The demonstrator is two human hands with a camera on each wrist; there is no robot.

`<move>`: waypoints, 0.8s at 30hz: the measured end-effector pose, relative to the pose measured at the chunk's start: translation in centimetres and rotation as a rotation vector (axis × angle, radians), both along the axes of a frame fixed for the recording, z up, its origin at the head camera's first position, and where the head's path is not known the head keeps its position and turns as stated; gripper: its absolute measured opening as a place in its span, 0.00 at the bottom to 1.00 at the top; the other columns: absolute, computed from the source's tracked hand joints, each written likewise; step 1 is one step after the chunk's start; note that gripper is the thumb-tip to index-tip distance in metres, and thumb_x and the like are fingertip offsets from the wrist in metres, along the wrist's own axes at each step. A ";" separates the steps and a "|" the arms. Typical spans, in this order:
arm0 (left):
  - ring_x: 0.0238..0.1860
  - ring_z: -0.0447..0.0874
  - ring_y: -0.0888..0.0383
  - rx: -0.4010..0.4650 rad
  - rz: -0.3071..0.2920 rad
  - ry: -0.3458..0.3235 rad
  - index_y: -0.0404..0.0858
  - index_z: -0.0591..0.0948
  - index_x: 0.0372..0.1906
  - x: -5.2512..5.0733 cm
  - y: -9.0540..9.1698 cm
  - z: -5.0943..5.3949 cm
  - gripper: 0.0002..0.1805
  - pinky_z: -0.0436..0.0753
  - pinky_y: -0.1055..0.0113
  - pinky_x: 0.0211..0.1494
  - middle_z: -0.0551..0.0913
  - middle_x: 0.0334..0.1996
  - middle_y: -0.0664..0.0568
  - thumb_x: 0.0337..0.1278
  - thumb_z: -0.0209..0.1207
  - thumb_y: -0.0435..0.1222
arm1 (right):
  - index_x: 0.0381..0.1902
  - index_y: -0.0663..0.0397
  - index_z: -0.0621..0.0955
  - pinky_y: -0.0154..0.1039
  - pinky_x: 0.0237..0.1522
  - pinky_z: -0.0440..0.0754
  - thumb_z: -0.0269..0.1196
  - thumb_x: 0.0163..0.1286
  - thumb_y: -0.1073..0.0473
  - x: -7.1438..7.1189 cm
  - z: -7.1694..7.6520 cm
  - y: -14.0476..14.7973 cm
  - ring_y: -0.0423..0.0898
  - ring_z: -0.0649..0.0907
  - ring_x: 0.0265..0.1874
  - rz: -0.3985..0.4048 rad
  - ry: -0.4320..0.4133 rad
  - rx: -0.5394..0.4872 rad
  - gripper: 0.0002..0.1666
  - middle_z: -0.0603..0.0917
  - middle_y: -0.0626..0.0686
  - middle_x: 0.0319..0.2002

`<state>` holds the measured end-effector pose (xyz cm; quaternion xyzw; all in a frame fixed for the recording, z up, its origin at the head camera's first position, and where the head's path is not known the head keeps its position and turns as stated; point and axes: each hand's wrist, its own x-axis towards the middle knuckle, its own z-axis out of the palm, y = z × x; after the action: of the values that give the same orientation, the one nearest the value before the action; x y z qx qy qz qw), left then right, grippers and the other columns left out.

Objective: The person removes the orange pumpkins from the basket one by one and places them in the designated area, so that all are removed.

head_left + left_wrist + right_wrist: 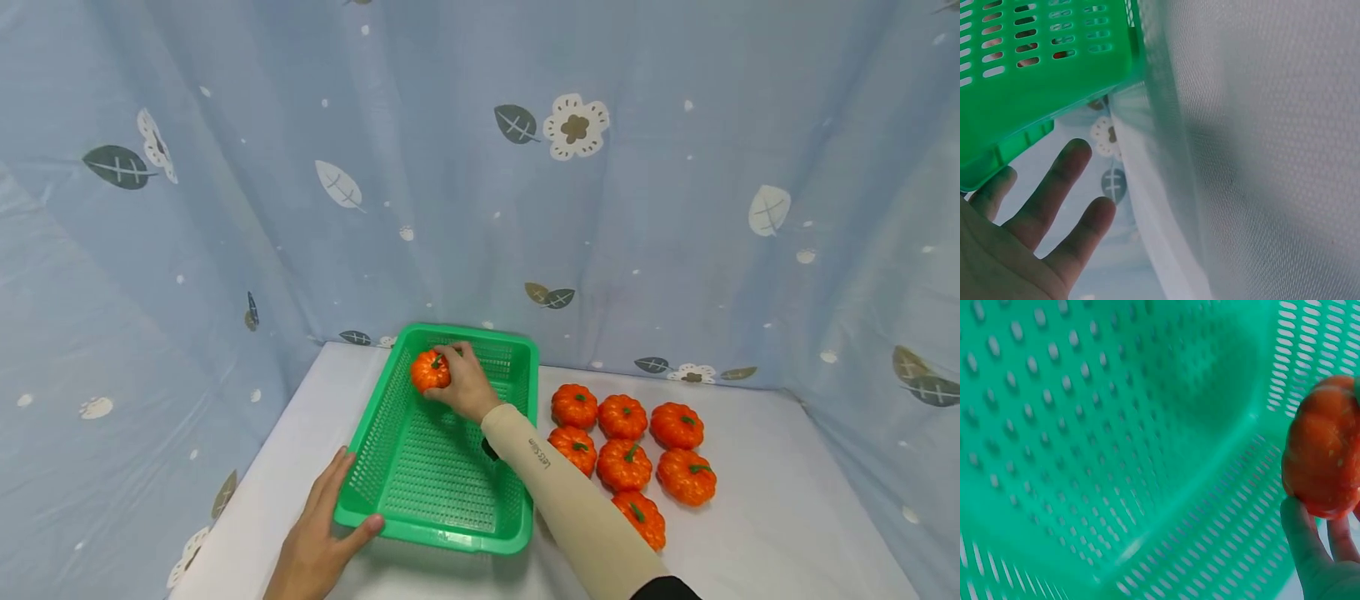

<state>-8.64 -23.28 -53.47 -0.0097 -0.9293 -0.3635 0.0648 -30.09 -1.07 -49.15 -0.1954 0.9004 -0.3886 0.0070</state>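
Note:
A green plastic basket [431,537] with slotted walls stands on the white table. Inside its far left corner, my right hand [470,390] grips a small orange pumpkin [427,372] with a green stem. The right wrist view shows this pumpkin [1322,450] between the fingers, above the basket's floor. My left hand [315,529] rests against the near left corner, its thumb on the front rim and its fingers along the left side. In the left wrist view the left hand's fingers [1054,190] are straight and spread beside the basket wall.
Several more orange pumpkins [625,465] sit grouped on the table to the right of the basket, some partly behind my right forearm. A blue curtain [450,208] with leaves and flowers hangs behind the white table [772,500].

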 end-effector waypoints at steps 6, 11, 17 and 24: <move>0.75 0.57 0.37 -0.006 -0.003 -0.009 0.65 0.47 0.81 0.0 -0.4 -0.1 0.52 0.69 0.26 0.58 0.48 0.81 0.58 0.61 0.68 0.53 | 0.73 0.47 0.70 0.48 0.59 0.81 0.77 0.60 0.50 0.6 1.9 1.1 0.53 0.73 0.66 0.019 0.066 0.003 0.46 0.63 0.52 0.73; 0.75 0.57 0.35 -0.012 -0.009 -0.022 0.64 0.47 0.82 0.0 -0.6 -0.1 0.52 0.69 0.24 0.57 0.47 0.81 0.57 0.61 0.67 0.54 | 0.73 0.46 0.69 0.47 0.58 0.81 0.77 0.61 0.49 2.1 4.3 2.2 0.51 0.71 0.67 0.043 0.110 0.014 0.46 0.67 0.48 0.74; 0.74 0.57 0.35 0.002 -0.026 -0.007 0.62 0.46 0.82 -0.1 -0.6 0.1 0.53 0.69 0.24 0.57 0.47 0.81 0.55 0.62 0.67 0.53 | 0.72 0.44 0.70 0.42 0.56 0.82 0.77 0.59 0.47 4.5 6.5 4.5 0.47 0.72 0.64 0.063 0.208 -0.009 0.46 0.72 0.46 0.69; 0.74 0.58 0.35 0.014 -0.045 0.026 0.61 0.47 0.82 -0.6 -0.4 -0.2 0.53 0.69 0.25 0.57 0.49 0.81 0.53 0.61 0.69 0.50 | 0.74 0.38 0.69 0.45 0.58 0.81 0.78 0.58 0.46 6.7 7.9 8.3 0.45 0.71 0.66 0.051 0.280 -0.088 0.49 0.70 0.42 0.69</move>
<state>-9.20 -23.70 -53.69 -0.0347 -0.9255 -0.3710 0.0686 -23.41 7.22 -41.20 -0.2707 0.8695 -0.3960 -0.1175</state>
